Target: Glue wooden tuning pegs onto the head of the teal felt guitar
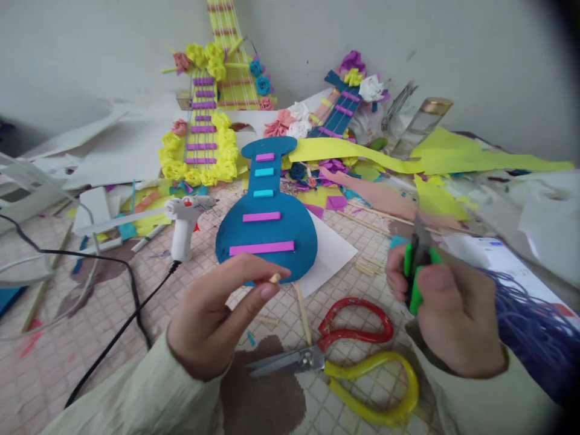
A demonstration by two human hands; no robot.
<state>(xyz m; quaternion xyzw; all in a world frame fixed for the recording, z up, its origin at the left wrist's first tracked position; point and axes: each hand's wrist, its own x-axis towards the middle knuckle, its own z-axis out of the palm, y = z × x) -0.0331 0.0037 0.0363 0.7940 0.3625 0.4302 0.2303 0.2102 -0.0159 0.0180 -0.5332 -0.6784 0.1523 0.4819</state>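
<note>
A thin wooden stick (275, 278) is pinched between thumb and forefinger of the left hand (212, 314), lower centre, while a green cutter knife (421, 258) is gripped in the closed right hand (455, 314), lower right. At centre, a blue guitar-shaped cutout (267, 231) is seen; scissors (312, 359) are laid on the table (335, 291) below.

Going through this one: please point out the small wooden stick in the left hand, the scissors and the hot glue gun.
Small wooden stick (275, 278): head view, on its visible end.
Scissors (312, 357): head view, at the pivot.
Hot glue gun (182, 234): head view, on its white handle.
</note>
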